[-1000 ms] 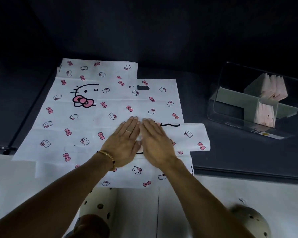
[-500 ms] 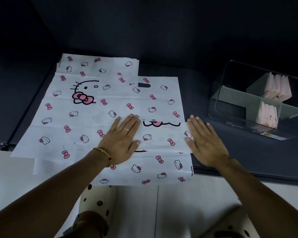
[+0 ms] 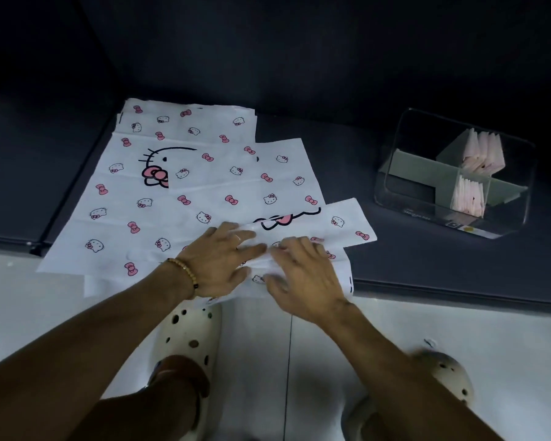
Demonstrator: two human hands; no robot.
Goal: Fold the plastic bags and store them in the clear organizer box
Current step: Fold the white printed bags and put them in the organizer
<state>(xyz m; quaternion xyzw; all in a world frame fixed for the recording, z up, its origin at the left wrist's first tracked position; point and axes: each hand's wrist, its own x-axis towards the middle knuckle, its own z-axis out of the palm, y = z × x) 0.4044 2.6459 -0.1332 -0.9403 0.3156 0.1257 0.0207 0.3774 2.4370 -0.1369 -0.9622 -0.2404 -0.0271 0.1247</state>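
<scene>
Pressing flat on the bag (image 3: 299, 224), both hands (image 3: 223, 259) (image 3: 303, 275) lie open; organizer box (image 3: 398, 198) right.

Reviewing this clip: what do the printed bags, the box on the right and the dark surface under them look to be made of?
Printed bags: thin white plastic film, matte, holding soft creases where folded. Box: clear rigid plastic, likely acrylic; its walls glint, and the grey dividers show through. Dark surface: looks like padded matte mats with seams; exact material unclear.

a home: dark cushioned sofa (image 3: 299, 58), white tiled floor (image 3: 458, 329)
</scene>
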